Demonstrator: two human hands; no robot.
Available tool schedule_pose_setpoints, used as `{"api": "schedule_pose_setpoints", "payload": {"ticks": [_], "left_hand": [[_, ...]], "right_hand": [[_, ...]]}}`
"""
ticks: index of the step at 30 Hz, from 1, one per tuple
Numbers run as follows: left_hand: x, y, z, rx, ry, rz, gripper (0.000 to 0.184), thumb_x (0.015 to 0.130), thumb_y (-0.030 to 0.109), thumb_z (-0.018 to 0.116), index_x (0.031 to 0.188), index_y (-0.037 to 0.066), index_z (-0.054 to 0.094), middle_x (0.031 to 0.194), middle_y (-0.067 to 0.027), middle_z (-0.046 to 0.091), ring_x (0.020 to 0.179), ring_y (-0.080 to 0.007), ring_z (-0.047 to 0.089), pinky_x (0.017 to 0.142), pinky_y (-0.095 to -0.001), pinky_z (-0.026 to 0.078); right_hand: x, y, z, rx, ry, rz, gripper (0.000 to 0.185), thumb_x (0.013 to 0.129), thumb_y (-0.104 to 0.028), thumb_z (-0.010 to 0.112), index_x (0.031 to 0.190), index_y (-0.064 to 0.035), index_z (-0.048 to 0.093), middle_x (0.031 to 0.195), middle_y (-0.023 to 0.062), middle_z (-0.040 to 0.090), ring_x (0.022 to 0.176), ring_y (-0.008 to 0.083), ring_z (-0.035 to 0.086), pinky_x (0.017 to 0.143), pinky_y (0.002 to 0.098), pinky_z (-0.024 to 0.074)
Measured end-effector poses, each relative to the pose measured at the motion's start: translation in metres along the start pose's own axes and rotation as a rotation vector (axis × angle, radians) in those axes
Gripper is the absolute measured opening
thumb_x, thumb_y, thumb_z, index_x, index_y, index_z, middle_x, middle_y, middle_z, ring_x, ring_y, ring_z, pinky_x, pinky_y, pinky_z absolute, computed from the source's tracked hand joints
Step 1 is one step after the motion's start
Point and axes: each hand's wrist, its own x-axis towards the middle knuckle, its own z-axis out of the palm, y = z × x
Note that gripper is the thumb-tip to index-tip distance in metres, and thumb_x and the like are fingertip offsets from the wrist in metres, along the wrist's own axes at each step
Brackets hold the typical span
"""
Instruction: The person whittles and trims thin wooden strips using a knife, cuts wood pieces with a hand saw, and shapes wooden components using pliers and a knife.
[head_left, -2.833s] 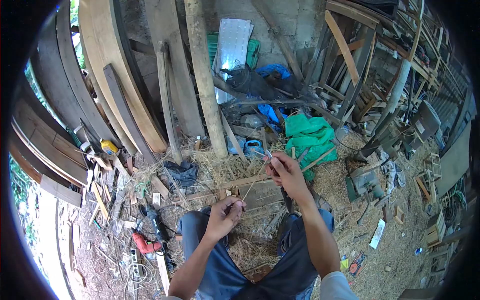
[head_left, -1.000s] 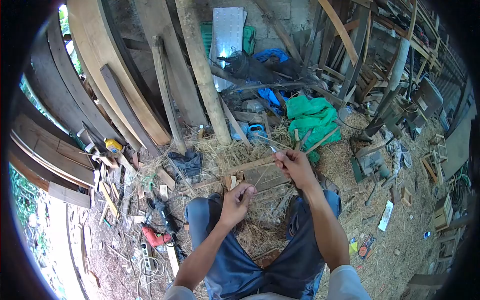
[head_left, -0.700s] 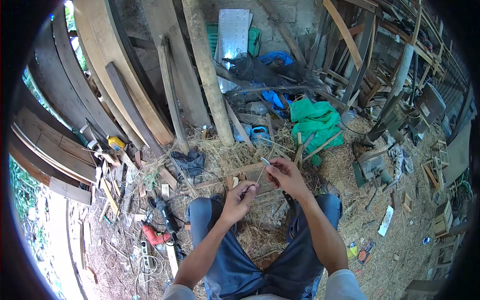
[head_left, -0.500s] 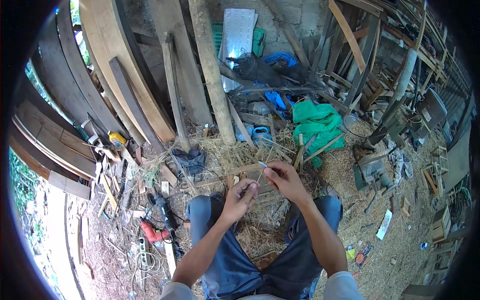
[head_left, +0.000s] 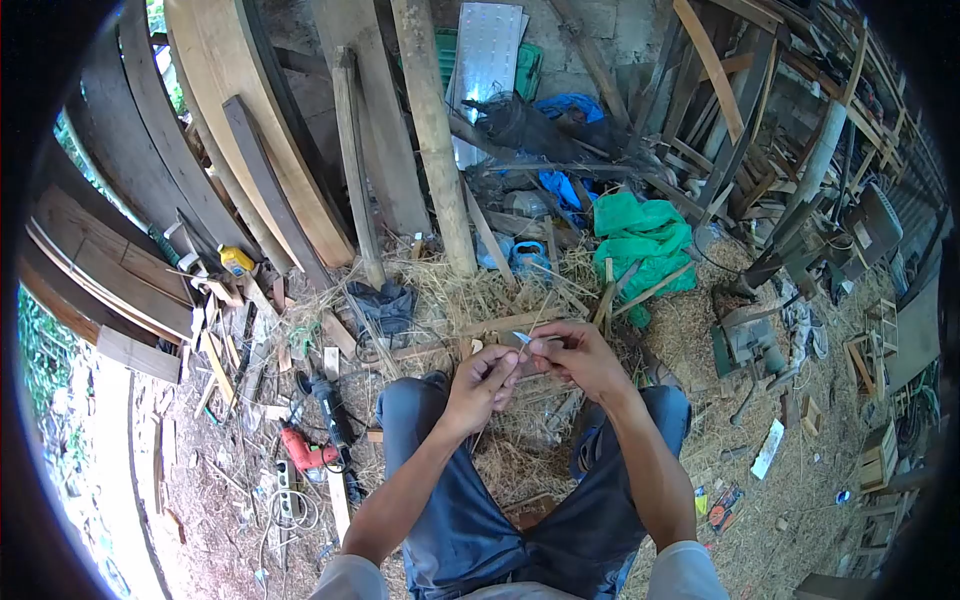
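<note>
Pinching a stick (head_left: 519,354) between thumb and fingers of the left hand (head_left: 482,388) and grasping a small blade (head_left: 522,338) in the right hand (head_left: 578,362), with any handle hidden inside the curled fingers. Holding both hands close together above the space between the knees, with the stick spanning the narrow gap, blade pointing up and leftward. Failing to tell blade and stick touching from apart at such small size. Judging the stick very light, fairly stiff with a little spring, probably dry rather than slippery, and thin enough for snapping under a hard push; favouring a light pinch along the shaft, well clear of the edge. Spreading dark trousers (head_left: 450,500) either side of the straw (head_left: 505,470). Seeing, off to the left, a red drill (head_left: 305,450) and, just beyond, a black tool (head_left: 328,405); farther out, a yellow bottle (head_left: 236,261), a crumpled green sheet (head_left: 640,245), a post (head_left: 435,150), leaning boards (head_left: 240,110) and, last, a grey wall (head_left: 590,40). Finding no legible brand, label or writing on drill, black tool or bottle.
</note>
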Motion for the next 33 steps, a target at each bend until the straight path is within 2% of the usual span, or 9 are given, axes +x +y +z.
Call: {"api": "schedule_pose_setpoints", "payload": {"ticks": [5,7,14,16,17,19,22,27,33], "left_hand": [[0.003,-0.004,0.001,0.055,0.037,0.045,0.016,0.093,0.02,0.052,0.097,0.004,0.055,0.067,0.0018,0.045,0.048,-0.0018,0.033,0.04,-0.0168,0.024],[0.004,-0.004,0.0,0.052,0.043,0.042,0.016,0.093,0.019,0.052,0.097,0.004,0.056,0.067,0.0018,0.045,0.048,-0.002,0.033,0.04,-0.0168,0.024],[0.011,-0.001,-0.005,0.028,0.05,-0.044,0.016,0.092,0.018,0.053,0.097,0.003,0.057,0.067,0.0025,0.044,0.048,-0.0026,0.032,0.04,-0.0175,0.023],[0.005,0.0,-0.007,0.016,0.043,-0.054,0.016,0.092,0.018,0.053,0.096,0.003,0.057,0.066,0.0028,0.044,0.048,-0.0026,0.032,0.04,-0.0177,0.023],[-0.004,-0.003,-0.008,0.062,0.038,-0.088,0.016,0.092,0.018,0.053,0.096,0.004,0.057,0.066,0.0029,0.044,0.048,-0.0027,0.032,0.04,-0.0178,0.022],[-0.01,0.0,-0.012,0.118,0.027,-0.117,0.016,0.092,0.018,0.053,0.096,0.004,0.057,0.066,0.0031,0.043,0.048,-0.0029,0.032,0.04,-0.0178,0.022],[-0.002,0.008,-0.014,0.022,0.083,-0.1,0.017,0.092,0.019,0.054,0.097,0.004,0.057,0.066,0.0029,0.044,0.049,-0.003,0.032,0.041,-0.0178,0.021],[0.005,0.008,-0.008,0.048,0.048,-0.087,0.017,0.093,0.021,0.053,0.095,0.004,0.055,0.069,0.0024,0.046,0.049,-0.0029,0.032,0.041,-0.0178,0.022],[-0.019,0.007,-0.01,0.192,-0.042,-0.143,0.017,0.093,0.019,0.052,0.098,0.003,0.056,0.069,0.002,0.048,0.054,-0.0024,0.037,0.044,-0.0168,0.029]], "right_hand": [[0.001,-0.004,-0.003,0.056,0.062,0.023,0.02,0.082,-0.013,0.066,0.098,-0.0012,0.063,0.065,0.0006,0.058,0.047,0.0026,0.041,0.041,0.0184,0.0278],[0.003,-0.006,-0.005,0.027,0.076,0.013,0.019,0.082,-0.008,0.066,0.099,-0.0002,0.064,0.071,0.0018,0.06,0.059,0.0046,0.053,0.046,0.018,0.0352],[0.016,0.005,-0.017,0.012,0.11,-0.038,0.016,0.083,-0.011,0.065,0.096,-0.0022,0.066,0.069,-0.0002,0.058,0.061,0.0049,0.052,0.048,0.0183,0.0364],[0.029,0.018,-0.039,-0.303,0.388,-0.269,0.015,0.085,-0.016,0.064,0.093,-0.0041,0.066,0.067,-0.0015,0.056,0.057,0.0038,0.048,0.046,0.0182,0.0337],[0.034,0.006,-0.064,-0.026,0.485,-0.163,0.015,0.085,-0.021,0.063,0.093,-0.0076,0.066,0.068,-0.0026,0.055,0.054,0.0023,0.043,0.044,0.0175,0.0297],[0.027,-0.018,-0.095,0.104,0.305,-0.184,0.016,0.085,-0.021,0.063,0.097,-0.0105,0.064,0.071,-0.0022,0.056,0.052,0.0016,0.04,0.043,0.0168,0.0268],[0.018,-0.003,-0.058,0.111,0.393,-0.112,0.019,0.086,-0.02,0.062,0.102,-0.009,0.062,0.072,-0.0011,0.057,0.052,0.0017,0.04,0.043,0.0166,0.0261],[0.011,0.009,-0.001,0.152,0.006,-0.026,0.021,0.086,-0.019,0.063,0.101,-0.0036,0.061,0.069,-0.001,0.056,0.05,0.0029,0.039,0.042,0.0175,0.0266],[0.019,-0.002,-0.034,0.257,0.148,-0.136,0.02,0.085,-0.018,0.063,0.097,-0.0022,0.061,0.068,-0.0002,0.056,0.048,0.0027,0.038,0.042,0.0185,0.0264]]}}
